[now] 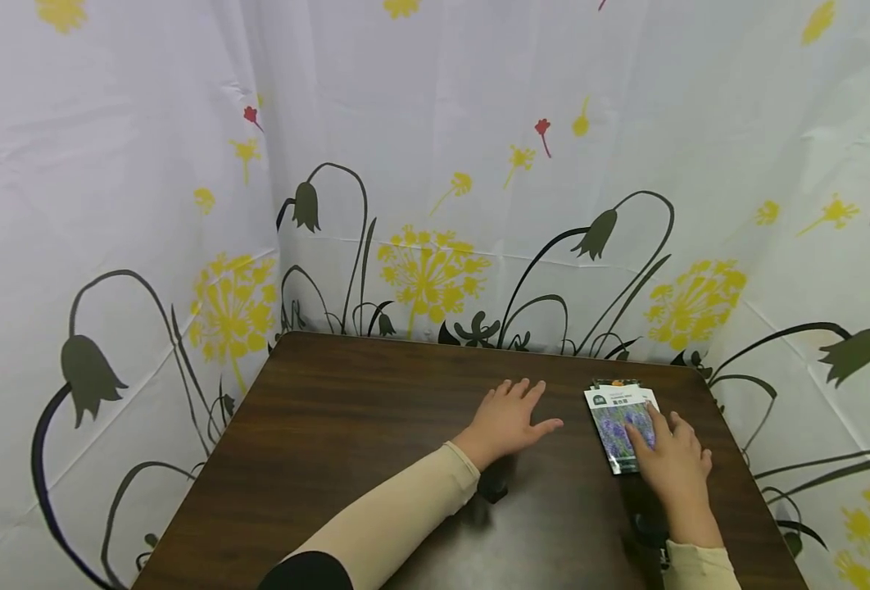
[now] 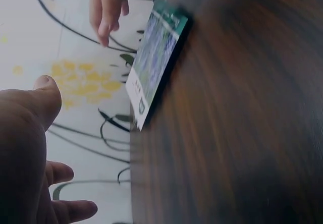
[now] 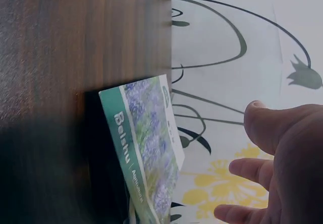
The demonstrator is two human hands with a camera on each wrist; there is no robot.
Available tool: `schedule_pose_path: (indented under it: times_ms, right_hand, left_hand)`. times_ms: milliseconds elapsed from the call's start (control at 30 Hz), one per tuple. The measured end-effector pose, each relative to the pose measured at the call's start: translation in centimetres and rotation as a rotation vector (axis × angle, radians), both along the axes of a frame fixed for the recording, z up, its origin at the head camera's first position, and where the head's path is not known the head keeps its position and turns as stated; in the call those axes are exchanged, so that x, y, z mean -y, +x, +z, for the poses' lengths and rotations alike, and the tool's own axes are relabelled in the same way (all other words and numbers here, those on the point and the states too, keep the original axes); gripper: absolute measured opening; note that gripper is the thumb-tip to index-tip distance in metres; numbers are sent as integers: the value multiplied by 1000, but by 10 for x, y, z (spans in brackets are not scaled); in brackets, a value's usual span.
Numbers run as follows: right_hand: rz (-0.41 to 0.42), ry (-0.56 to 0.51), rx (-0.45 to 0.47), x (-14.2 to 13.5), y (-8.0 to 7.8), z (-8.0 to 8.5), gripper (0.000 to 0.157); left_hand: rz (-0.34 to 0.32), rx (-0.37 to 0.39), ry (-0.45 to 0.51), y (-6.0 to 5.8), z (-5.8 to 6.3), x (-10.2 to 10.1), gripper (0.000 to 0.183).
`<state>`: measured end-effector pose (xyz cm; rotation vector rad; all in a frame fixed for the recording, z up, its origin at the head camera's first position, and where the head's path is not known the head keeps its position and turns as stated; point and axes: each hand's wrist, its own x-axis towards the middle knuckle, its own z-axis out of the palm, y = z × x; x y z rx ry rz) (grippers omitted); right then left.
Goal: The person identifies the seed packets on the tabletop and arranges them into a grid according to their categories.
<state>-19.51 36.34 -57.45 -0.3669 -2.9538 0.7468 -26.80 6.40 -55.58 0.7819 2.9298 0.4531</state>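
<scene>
A small stack of seed packets (image 1: 615, 434) lies at the right of the dark wooden table; the top one shows purple flowers, a white header and a green band lettered "Belshu". Another packet's edge peeks out behind it at the far end. My right hand (image 1: 674, 463) hovers over the stack's right side, fingers loosely extended; in the right wrist view its thumb and fingers stand apart from the packet (image 3: 151, 143). To the left of the stack, my left hand (image 1: 505, 422) is spread above the table and holds nothing. The left wrist view shows the packet (image 2: 156, 57) beyond its thumb.
The wooden table (image 1: 332, 442) meets a white curtain (image 1: 435, 123) printed with yellow, red and dark green flowers at its back and sides. Dark wrist-worn devices sit under both wrists.
</scene>
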Motion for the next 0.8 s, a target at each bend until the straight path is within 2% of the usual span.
schedule_pose_path:
  times_ms: [333, 600, 800]
  right_hand:
    - [-84, -9, 63, -7, 3, -4, 85]
    - [-88, 25, 86, -11, 1, -9, 87]
    - [-91, -8, 83, -12, -2, -16, 90]
  left_hand:
    - [-82, 54, 20, 2, 1, -35, 88]
    - [-98, 71, 26, 3, -1, -57, 89]
    - [-114, 111, 6, 8, -6, -73, 86]
